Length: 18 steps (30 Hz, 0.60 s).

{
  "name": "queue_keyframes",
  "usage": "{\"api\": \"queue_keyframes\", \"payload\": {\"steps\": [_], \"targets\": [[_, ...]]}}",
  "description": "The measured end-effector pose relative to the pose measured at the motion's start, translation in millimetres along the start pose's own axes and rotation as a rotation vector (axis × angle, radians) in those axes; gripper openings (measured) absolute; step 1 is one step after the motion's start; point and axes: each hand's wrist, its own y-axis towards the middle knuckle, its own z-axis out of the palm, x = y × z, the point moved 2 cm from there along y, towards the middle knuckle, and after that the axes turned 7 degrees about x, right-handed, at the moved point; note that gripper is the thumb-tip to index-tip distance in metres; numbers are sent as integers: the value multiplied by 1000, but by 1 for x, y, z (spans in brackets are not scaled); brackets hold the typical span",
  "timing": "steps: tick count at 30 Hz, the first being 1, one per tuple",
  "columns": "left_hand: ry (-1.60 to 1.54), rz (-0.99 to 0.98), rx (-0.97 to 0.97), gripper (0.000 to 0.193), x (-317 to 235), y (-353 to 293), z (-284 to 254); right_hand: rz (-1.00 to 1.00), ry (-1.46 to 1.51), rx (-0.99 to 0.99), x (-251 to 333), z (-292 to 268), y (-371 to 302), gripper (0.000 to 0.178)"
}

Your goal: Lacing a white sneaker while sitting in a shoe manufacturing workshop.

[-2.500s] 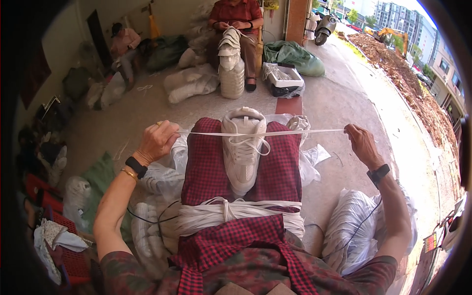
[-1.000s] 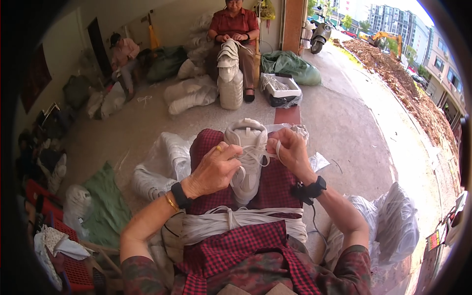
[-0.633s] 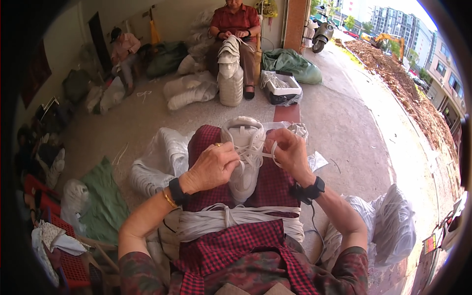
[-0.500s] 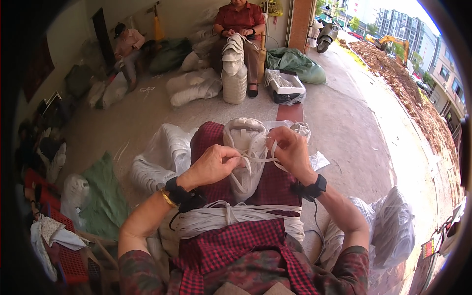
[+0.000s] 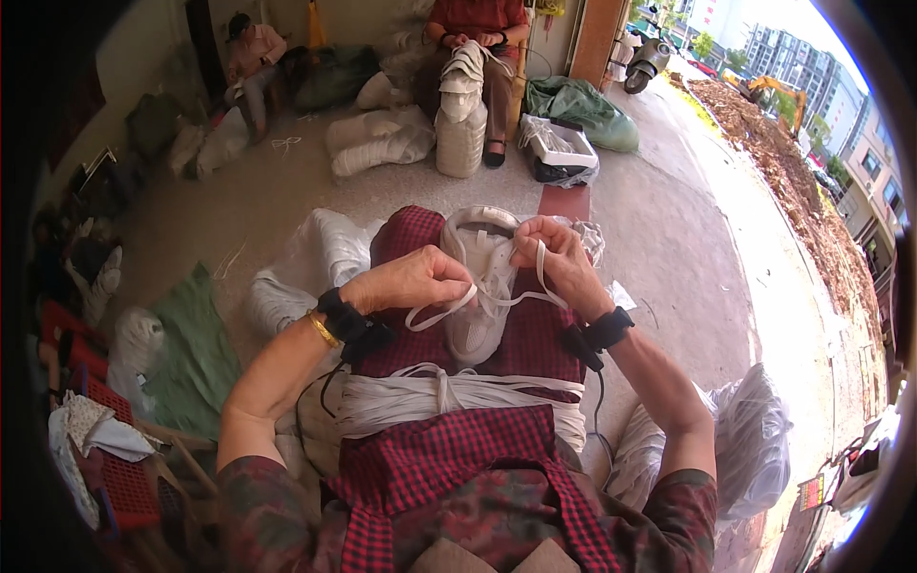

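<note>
I see a white sneaker [image 5: 480, 260] on the wearer's red-checked lap [image 5: 535, 344], long axis running away from the body, toe toward the waist; left hand [image 5: 415, 279] and right hand [image 5: 564, 265] pinch white shoelace [image 5: 516, 302] between fingers.

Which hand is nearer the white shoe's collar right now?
The right hand: it holds the lace close beside the collar; the left hand holds lace lower in view, nearer the toe.

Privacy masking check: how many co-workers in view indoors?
2: person in pale pink shirt, seated back left; person in red shirt, seated back centre. More could be hidden in shadow.
</note>
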Motion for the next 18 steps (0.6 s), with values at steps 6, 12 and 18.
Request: {"api": "queue_keyframes", "payload": {"steps": [6, 12, 18], "targets": [[-824, -155, -491, 30, 2, -21, 65, -23, -101, 31, -5, -10, 1, 23], [372, 194, -914, 22, -28, -50, 46, -30, -87, 23, -2, -11, -3, 19], [525, 342, -547, 13, -11, -9, 16, -97, -210, -8, 17, 16, -29, 16]]}}
